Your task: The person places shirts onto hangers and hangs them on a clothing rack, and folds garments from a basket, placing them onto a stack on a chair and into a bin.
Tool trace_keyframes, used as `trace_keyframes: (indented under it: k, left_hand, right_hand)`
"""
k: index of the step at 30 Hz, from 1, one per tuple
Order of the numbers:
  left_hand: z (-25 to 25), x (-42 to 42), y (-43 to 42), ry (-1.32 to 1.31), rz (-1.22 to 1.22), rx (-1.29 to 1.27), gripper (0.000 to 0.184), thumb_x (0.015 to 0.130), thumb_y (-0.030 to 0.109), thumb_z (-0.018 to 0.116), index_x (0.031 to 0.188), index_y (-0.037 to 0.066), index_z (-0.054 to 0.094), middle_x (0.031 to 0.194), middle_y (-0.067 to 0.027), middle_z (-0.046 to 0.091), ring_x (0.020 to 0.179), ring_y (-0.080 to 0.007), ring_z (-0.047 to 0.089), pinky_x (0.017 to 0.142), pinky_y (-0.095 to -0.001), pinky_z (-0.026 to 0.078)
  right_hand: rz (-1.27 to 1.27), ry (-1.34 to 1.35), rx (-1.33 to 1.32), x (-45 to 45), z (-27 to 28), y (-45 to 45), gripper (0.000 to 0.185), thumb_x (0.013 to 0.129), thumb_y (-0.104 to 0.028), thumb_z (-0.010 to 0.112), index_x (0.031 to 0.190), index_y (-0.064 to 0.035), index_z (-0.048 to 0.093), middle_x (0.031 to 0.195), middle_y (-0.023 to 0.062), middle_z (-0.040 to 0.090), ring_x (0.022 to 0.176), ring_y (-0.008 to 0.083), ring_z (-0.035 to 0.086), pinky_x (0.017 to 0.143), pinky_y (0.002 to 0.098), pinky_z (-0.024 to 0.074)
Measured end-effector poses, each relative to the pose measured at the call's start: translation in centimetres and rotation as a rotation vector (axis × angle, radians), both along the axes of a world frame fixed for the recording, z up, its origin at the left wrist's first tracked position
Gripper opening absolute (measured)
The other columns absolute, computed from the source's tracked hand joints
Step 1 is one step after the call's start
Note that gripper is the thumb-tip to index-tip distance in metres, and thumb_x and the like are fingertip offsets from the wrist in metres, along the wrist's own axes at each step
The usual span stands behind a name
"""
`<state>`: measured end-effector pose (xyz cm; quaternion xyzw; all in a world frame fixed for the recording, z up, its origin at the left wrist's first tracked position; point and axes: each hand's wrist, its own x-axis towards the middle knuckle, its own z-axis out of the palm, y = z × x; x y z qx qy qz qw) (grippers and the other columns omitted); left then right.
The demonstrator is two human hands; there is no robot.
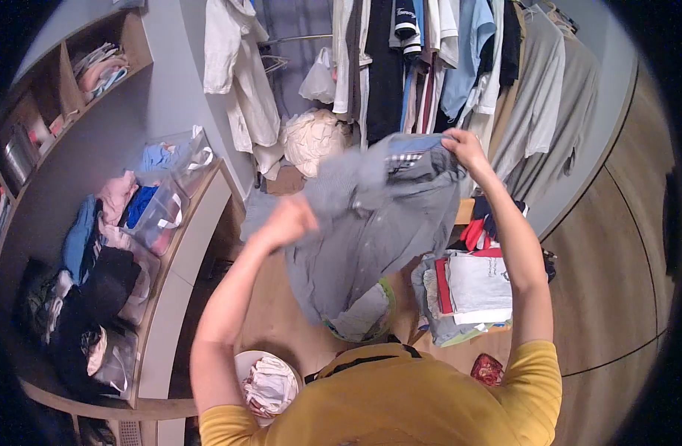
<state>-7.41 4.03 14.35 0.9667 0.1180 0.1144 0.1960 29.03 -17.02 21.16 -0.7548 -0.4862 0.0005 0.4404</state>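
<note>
A grey button-up shirt (356, 238) hangs spread out in front of me, its upper part smeared by motion. Striped and blue fabric shows inside near its top edge. My right hand (467, 149) is raised, its fingers closed on the shirt's upper right corner. On the other side, my left hand (289, 221) is blurred but looks like a fist closed on the cloth; the exact grip is hidden. Part of the shirt sticks out to the left beyond that fist. Below the hem stands a green-rimmed basket (391, 301) with grey cloth in it.
Clothes hang on a rail (296, 39) at the back. A stack of folded clothes (482, 286) stands at right. Clear bins (159, 212) and loose clothes fill the left shelf. A white bowl (244, 364) holds pale cloth near my body. A bundled cream cloth (315, 141) lies behind.
</note>
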Motion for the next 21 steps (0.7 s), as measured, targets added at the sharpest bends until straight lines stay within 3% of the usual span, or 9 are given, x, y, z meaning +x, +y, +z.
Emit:
trace_keyframes:
  k: [2, 4, 8, 9, 12, 13, 17, 18, 21]
  left_hand:
    - [-2.0, -0.2, 0.9, 0.107, -0.161, 0.334, 0.013, 0.078, 0.009, 0.055, 0.068, 0.003, 0.054, 0.074, -0.0026, 0.059, 0.075, -0.012, 0.055, 0.064, -0.0252, 0.04]
    - [-0.4, -1.2, 4.6, -0.9, 0.212, -0.59, 0.015, 0.078, 0.01, 0.055, 0.066, 0.002, 0.05, 0.067, -0.0003, 0.056, 0.068, -0.0117, 0.054, 0.056, -0.0274, 0.038]
    - [2.5, -0.4, 1.9, -0.734, 0.427, -0.419, 0.011, 0.079, 0.009, 0.055, 0.077, 0.004, 0.045, 0.078, -0.0051, 0.058, 0.081, -0.0136, 0.054, 0.071, -0.0238, 0.039]
    - [1.3, 1.9, 1.9, -0.979, 0.243, -0.465, 0.018, 0.077, 0.013, 0.057, 0.089, 0.003, 0.046, 0.091, -0.0104, 0.056, 0.091, -0.0193, 0.052, 0.083, -0.0274, 0.038]
    - [3.8, 7.8, -6.9, -0.648, 0.168, -0.134, 0.072, 0.065, 0.028, 0.07, 0.121, -0.001, 0.036, 0.122, -0.0167, 0.04, 0.113, -0.0274, 0.04, 0.094, -0.036, 0.033]
    - [3.9, 10.3, -9.2, -0.702, 0.06, -0.077, 0.08, 0.064, 0.03, 0.07, 0.128, 0.003, 0.03, 0.122, -0.016, 0.04, 0.114, -0.0294, 0.039, 0.096, -0.0361, 0.031]
    - [0.7, 16.6, -4.4, -0.863, 0.143, -0.138, 0.045, 0.073, -0.01, 0.045, 0.115, 0.005, 0.05, 0.086, -0.0113, 0.059, 0.073, -0.0195, 0.057, 0.067, -0.0267, 0.047]
    - [1.7, 16.4, -4.1, -0.714, 0.069, -0.466, 0.036, 0.075, -0.008, 0.046, 0.108, 0.003, 0.055, 0.079, -0.009, 0.059, 0.071, -0.0173, 0.056, 0.067, -0.0276, 0.047]
    - [3.1, 19.6, -4.1, -0.8, -0.072, -0.408, 0.045, 0.076, 0.004, 0.056, 0.119, 0.004, 0.042, 0.087, -0.007, 0.058, 0.078, -0.0142, 0.055, 0.071, -0.0275, 0.045]
  right_hand:
    - [-0.086, 0.125, 0.279, -1.3, 1.8, 0.1, 0.015, 0.077, -0.005, 0.054, 0.091, -0.0025, 0.057, 0.074, -0.0015, 0.056, 0.067, 0.008, 0.05, 0.062, 0.0214, 0.0397]
    - [-0.086, 0.301, 0.433, -1.1, 2.4, 0.4, 0.011, 0.077, -0.004, 0.053, 0.088, -0.004, 0.057, 0.07, -0.002, 0.056, 0.061, 0.0056, 0.049, 0.057, 0.0192, 0.0386]
    - [0.041, 0.559, 0.64, -2.5, 3.2, 0.8, 0.011, 0.076, -0.006, 0.055, 0.086, -0.0043, 0.059, 0.071, -0.0009, 0.055, 0.063, 0.0079, 0.047, 0.06, 0.021, 0.0381]
    - [0.043, 0.573, 0.673, -3.3, 3.8, 1.0, 0.011, 0.076, -0.006, 0.055, 0.087, -0.0044, 0.059, 0.071, -0.0009, 0.055, 0.064, 0.0079, 0.048, 0.06, 0.0211, 0.0383]
    - [0.058, 0.485, 0.666, -6.5, 4.5, 3.0, 0.012, 0.076, -0.004, 0.054, 0.087, -0.0041, 0.057, 0.071, -0.0003, 0.055, 0.064, 0.0074, 0.049, 0.059, 0.0209, 0.0383]
    - [0.167, 0.58, 0.687, -8.1, 5.1, 3.8, 0.012, 0.076, -0.004, 0.054, 0.088, -0.004, 0.056, 0.071, -0.0003, 0.055, 0.064, 0.007, 0.048, 0.058, 0.0207, 0.038]
    - [0.249, 0.547, 0.718, -6.3, 7.7, 2.4, 0.012, 0.077, -0.003, 0.053, 0.089, -0.0038, 0.054, 0.072, 0.0007, 0.055, 0.063, 0.0065, 0.048, 0.056, 0.02, 0.0374]
    - [0.266, 0.54, 0.779, -4.9, 8.3, 1.7, 0.012, 0.078, -0.001, 0.051, 0.09, -0.0038, 0.053, 0.073, 0.0033, 0.057, 0.063, 0.0083, 0.052, 0.056, 0.0211, 0.0406]
    - [0.323, 0.701, 0.751, -1.8, 9.8, 0.9, 0.014, 0.079, 0.004, 0.046, 0.09, -0.0028, 0.051, 0.076, 0.0071, 0.059, 0.066, 0.0123, 0.057, 0.06, 0.0238, 0.046]
